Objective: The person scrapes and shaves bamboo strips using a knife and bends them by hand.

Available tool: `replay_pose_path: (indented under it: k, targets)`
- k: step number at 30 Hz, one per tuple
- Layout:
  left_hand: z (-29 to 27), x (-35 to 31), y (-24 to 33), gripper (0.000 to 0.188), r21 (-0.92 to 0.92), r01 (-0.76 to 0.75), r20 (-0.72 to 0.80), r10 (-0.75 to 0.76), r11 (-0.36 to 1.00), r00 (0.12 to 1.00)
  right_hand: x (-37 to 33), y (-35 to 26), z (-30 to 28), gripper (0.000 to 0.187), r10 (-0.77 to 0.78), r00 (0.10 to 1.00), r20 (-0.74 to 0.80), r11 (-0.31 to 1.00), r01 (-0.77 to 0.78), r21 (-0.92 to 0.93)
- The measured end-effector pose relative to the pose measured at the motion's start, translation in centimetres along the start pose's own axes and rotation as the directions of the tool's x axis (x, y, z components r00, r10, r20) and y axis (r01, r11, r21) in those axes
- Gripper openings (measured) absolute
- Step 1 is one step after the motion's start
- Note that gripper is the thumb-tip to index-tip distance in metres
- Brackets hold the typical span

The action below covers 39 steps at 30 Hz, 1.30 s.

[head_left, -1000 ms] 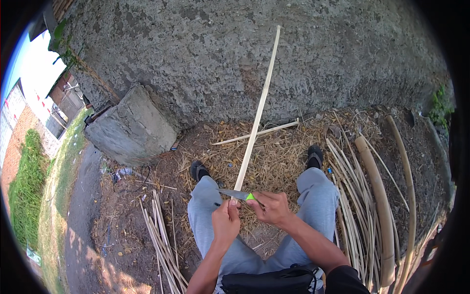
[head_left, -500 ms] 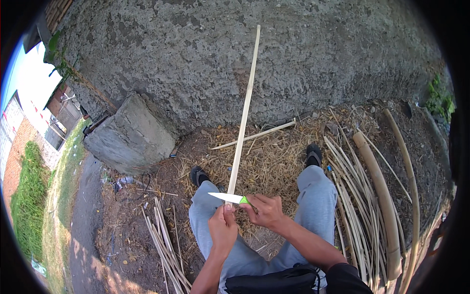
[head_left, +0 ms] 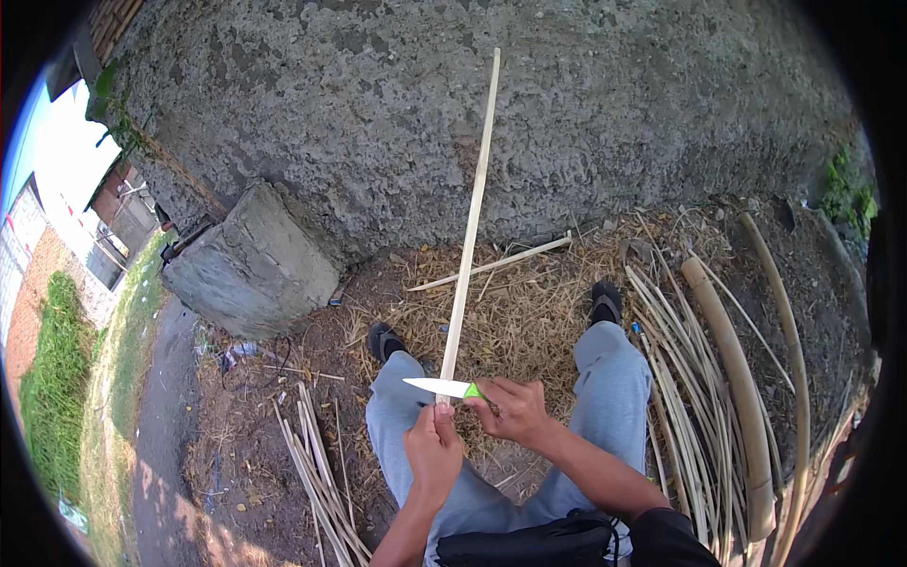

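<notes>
The left hand [head_left: 433, 444] has its grip pinching the near end of a pale strip [head_left: 470, 246], which stretches away in front of the rough grey wall [head_left: 378, 142], its far tip farther left than a second ago. The knife [head_left: 439, 386] crosses the strip just beyond the left thumb, its blade now brighter; the right hand [head_left: 510, 409] has its grip wrapped round the green handle. Leftmost is grass [head_left: 49, 378], then a path [head_left: 161, 406], a concrete block [head_left: 250, 269], thin strips [head_left: 316, 472], straw-littered soil [head_left: 529, 312] and, rightward, a bamboo pole [head_left: 732, 387].
</notes>
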<state>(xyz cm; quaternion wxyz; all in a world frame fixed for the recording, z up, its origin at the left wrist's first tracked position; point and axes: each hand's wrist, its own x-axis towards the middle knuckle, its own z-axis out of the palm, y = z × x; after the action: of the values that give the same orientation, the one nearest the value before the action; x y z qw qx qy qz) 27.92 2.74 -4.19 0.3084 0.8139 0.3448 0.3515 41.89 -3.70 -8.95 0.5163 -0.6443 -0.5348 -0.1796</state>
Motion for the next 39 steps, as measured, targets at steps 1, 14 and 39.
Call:
replay_pose_path:
  k: [1,14,39]
  targets:
    - [0.1,-0.2,0.1,0.024,-0.005,0.007,0.003,-0.007,1.0,1.0,0.1,0.0,-0.2,0.02,0.017,0.999,0.027,1.0,-0.017,0.006]
    - [-0.8,-3.9,0.0,0.021,0.016,0.092,0.16,-0.093,0.996,0.983,1.8,4.3,-2.5,0.019,0.211,0.964,-0.159,0.968,-0.229,-0.102]
    - [-0.7,-2.1,-1.1,0.023,0.012,0.052,0.047,-0.052,0.999,0.998,-0.8,-1.1,0.6,0.024,0.007,1.0,0.017,1.0,-0.007,-0.003]
